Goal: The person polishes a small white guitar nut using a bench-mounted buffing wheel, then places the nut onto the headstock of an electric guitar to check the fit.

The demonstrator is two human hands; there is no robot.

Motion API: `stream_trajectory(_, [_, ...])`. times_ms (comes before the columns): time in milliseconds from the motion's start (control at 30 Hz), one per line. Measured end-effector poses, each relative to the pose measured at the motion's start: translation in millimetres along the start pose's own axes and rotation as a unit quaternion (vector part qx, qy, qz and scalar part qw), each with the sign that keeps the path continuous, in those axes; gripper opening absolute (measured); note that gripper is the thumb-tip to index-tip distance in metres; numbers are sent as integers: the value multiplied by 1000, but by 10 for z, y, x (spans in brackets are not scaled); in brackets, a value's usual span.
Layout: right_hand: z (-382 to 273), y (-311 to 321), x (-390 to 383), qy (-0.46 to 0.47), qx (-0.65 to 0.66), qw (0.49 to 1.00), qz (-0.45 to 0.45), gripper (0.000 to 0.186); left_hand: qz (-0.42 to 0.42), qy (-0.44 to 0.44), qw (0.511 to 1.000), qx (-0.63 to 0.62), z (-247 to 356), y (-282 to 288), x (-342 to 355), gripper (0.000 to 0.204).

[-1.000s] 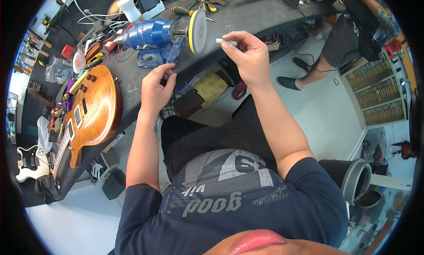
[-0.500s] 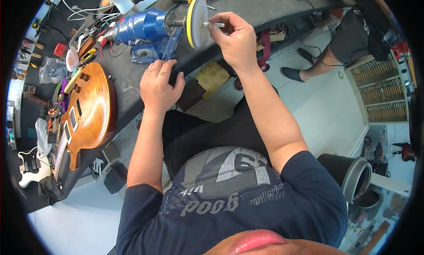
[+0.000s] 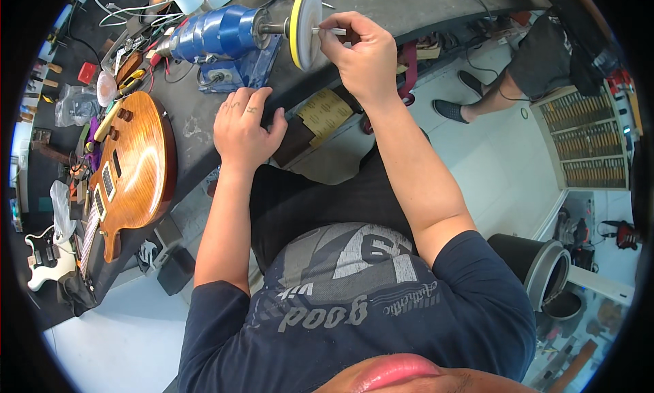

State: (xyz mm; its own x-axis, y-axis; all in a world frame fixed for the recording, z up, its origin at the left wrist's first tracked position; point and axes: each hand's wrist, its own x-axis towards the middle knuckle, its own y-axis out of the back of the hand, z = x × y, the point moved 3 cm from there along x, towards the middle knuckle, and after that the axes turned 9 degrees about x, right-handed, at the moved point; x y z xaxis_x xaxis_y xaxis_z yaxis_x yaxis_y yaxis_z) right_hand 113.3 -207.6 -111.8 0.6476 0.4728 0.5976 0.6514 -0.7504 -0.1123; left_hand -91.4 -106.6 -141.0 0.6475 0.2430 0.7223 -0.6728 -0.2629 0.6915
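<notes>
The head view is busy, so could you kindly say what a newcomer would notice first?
Probably the blue motor on the bench stands out first, its yellow-edged disc near the right hand, which pinches a small pale piece. Next comes the glossy amber guitar left of the left hand.

motor (image 3: pixel 221 35): painted metal | disc (image 3: pixel 309 47): matt face | guitar (image 3: pixel 142 163): glossy wood (grain showing)

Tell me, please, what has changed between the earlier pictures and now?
The right hand moved left, bringing its small white piece up to the yellow-edged disc. The left hand opened out at the bench. The piece stayed held; the blue motor and amber guitar stayed put.
</notes>
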Motion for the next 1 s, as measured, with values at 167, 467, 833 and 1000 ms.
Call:
stream_trajectory(167, [-6,6,-2,-6,-6,1000,-1,11,-11,13,1000,1,22,16,13,37])
stream_trajectory(467, [9,3,34,10,2,1000,-1,11,-9,9,1000,4,22,2,11,37])
stream_trajectory(833, [46,24,45,-32,8,999,-2,19,-14,10,1000,13,21,8,3,39])
stream_trajectory(1000, [-15,3,16,-30,4,1000,4,10,-16,8,1000,19,30,4,7,39])
